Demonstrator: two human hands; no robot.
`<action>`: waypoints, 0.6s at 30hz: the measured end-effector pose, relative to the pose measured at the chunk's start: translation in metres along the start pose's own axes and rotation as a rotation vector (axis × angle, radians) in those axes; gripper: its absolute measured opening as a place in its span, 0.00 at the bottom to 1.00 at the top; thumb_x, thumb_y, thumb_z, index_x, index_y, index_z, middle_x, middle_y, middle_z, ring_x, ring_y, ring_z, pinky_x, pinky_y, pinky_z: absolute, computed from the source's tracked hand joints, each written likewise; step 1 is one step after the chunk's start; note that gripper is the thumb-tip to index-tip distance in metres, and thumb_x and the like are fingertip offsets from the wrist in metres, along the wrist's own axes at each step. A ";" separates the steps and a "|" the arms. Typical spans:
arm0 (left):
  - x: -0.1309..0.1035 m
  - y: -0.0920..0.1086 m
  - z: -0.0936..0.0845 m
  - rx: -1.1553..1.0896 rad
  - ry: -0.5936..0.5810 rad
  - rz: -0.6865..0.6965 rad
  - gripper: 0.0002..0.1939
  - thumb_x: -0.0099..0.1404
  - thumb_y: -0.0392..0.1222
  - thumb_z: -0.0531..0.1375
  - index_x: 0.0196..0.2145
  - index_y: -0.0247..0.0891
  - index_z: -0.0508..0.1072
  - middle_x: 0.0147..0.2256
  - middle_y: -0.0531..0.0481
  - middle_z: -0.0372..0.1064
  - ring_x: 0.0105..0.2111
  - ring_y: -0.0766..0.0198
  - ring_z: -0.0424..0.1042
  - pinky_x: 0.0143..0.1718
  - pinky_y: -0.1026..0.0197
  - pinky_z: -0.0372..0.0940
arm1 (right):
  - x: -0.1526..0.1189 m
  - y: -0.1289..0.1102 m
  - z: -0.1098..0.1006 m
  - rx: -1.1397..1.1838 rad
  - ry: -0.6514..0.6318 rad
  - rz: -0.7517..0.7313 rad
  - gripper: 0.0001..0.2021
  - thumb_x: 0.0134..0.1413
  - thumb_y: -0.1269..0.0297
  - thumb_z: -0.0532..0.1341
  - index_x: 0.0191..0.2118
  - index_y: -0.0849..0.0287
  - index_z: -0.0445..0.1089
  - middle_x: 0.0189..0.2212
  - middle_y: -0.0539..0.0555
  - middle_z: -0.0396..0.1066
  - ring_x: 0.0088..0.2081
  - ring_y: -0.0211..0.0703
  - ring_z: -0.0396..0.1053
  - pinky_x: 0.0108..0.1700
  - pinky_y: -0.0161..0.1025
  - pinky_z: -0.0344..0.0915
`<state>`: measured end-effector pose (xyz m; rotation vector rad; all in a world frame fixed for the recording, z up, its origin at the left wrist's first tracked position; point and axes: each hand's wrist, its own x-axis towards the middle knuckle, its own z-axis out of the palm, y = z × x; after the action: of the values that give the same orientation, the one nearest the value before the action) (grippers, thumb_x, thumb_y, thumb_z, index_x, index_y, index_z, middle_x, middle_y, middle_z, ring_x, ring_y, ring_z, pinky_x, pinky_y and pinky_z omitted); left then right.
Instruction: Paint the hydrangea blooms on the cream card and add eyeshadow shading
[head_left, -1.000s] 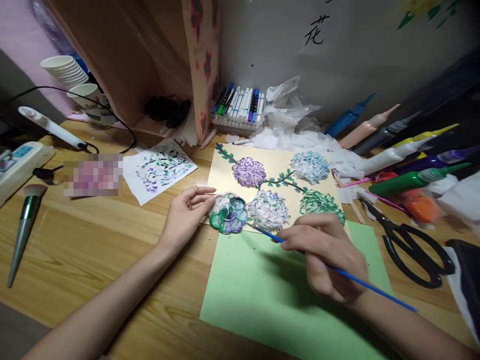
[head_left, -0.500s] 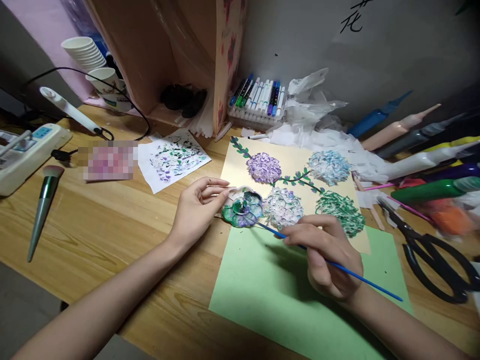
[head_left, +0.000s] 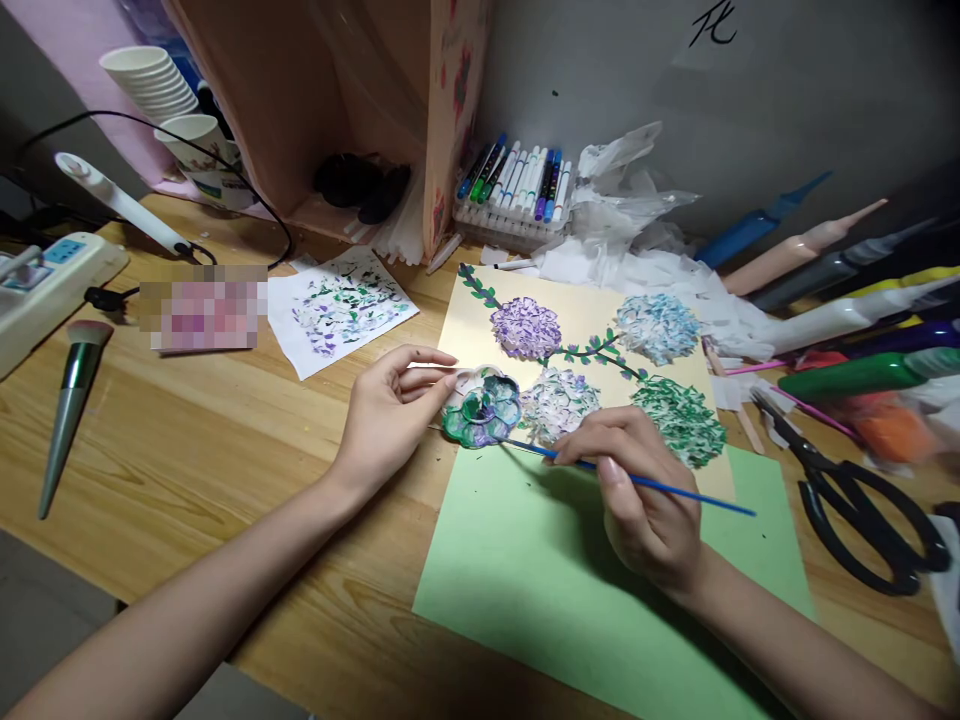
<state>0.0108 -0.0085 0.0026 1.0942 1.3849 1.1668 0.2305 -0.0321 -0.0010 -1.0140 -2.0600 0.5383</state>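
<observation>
My left hand (head_left: pixel 401 405) grips the left rim of a flower-shaped paint palette (head_left: pixel 480 425), smeared with green, purple and white paint. My right hand (head_left: pixel 637 490) is closed around a thin blue paintbrush (head_left: pixel 682 490). The brush tip is at the palette's lower right edge; whether it touches paint I cannot tell. Behind the palette lies a cream sheet (head_left: pixel 472 310) with textured purple, blue, white and green flower heads and a painted leafy stem. Under its front part is a green sheet (head_left: pixel 495 570), shaded by my right hand.
A paint-dabbed white paper (head_left: pixel 341 310) lies left of the cream sheet. Farther left are a makeup brush (head_left: pixel 73 410) and a power strip (head_left: pixel 52 290). Black scissors (head_left: pixel 862 500) and several paint tubes (head_left: pixel 847 375) crowd the right. Markers (head_left: pixel 517 180) stand at the back.
The brush's rear end has swung upward and left, so it lies flatter across the view. My right hand has shifted slightly left. My left hand keeps hold of the palette.
</observation>
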 end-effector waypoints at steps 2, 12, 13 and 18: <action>0.000 0.000 0.000 0.004 -0.004 -0.003 0.12 0.55 0.40 0.64 0.36 0.33 0.71 0.38 0.43 0.74 0.36 0.64 0.75 0.35 0.69 0.69 | 0.000 0.001 0.001 0.068 0.012 0.064 0.12 0.57 0.71 0.47 0.32 0.56 0.66 0.28 0.53 0.67 0.35 0.45 0.63 0.37 0.44 0.59; 0.001 -0.001 -0.002 0.013 -0.014 -0.005 0.13 0.55 0.41 0.64 0.38 0.34 0.71 0.35 0.45 0.75 0.36 0.62 0.75 0.33 0.68 0.69 | 0.002 -0.003 -0.011 -0.208 0.092 -0.163 0.11 0.51 0.76 0.50 0.36 0.54 0.65 0.28 0.52 0.71 0.35 0.47 0.61 0.37 0.45 0.57; 0.001 -0.001 -0.002 0.013 -0.014 -0.005 0.13 0.55 0.41 0.64 0.38 0.34 0.71 0.35 0.45 0.75 0.36 0.62 0.75 0.33 0.68 0.69 | 0.002 -0.004 -0.012 -0.232 0.084 -0.182 0.12 0.51 0.76 0.50 0.36 0.54 0.64 0.28 0.52 0.72 0.35 0.47 0.61 0.37 0.45 0.57; 0.001 -0.001 -0.001 0.017 -0.012 0.009 0.12 0.54 0.39 0.64 0.37 0.34 0.72 0.38 0.44 0.74 0.36 0.64 0.75 0.35 0.68 0.69 | 0.002 -0.004 -0.007 -0.279 0.036 -0.258 0.12 0.48 0.77 0.51 0.37 0.55 0.64 0.29 0.51 0.73 0.35 0.46 0.62 0.36 0.44 0.55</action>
<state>0.0094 -0.0079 0.0011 1.1192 1.3846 1.1555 0.2335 -0.0328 0.0067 -0.8850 -2.2314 0.1013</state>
